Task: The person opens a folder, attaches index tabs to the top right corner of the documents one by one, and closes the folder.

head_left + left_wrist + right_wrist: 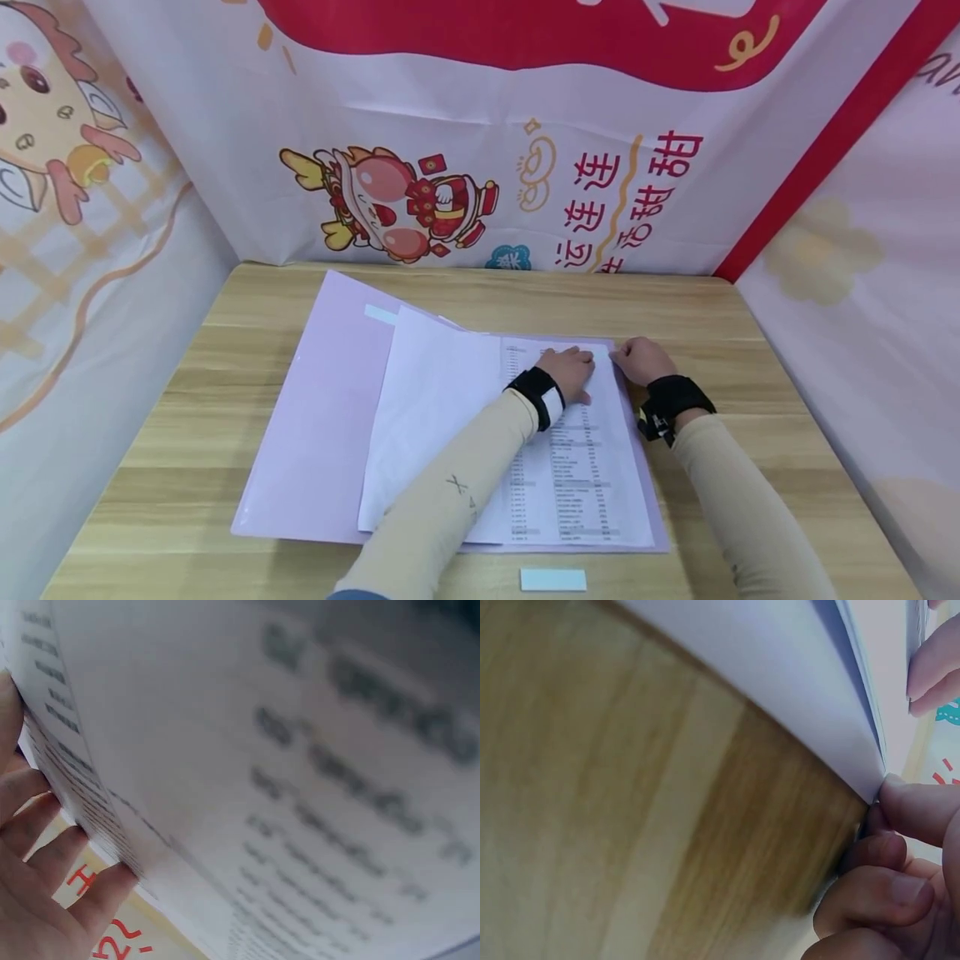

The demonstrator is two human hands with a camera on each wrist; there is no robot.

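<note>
Lilac folder pinned and pinched at its far-right corner

A lilac folder (315,417) lies spread on a wood-grain tabletop (757,350), its left cover angled toward the far left. Inside, a blank-looking white sheet (438,392) leans left beside a printed list (577,492) whose rows run down the right half. The left hand (567,369) rests palm down on the far part of the list, fingers extended. The right hand (647,361) pinches the folder's far-right corner between thumb and finger; whether paper is caught in that grip cannot be told. One pale strip (381,314) shows on the left cover, near its far edge; another pale strip (553,580) lies on the tabletop, just beside the folder's near edge.

The step in hand appears to be steadying the pages while working at that corner. The next move seems to call for light, even pressure from the left hand and a fine fingertip pinch, lest the sheets slide or crease.
</note>
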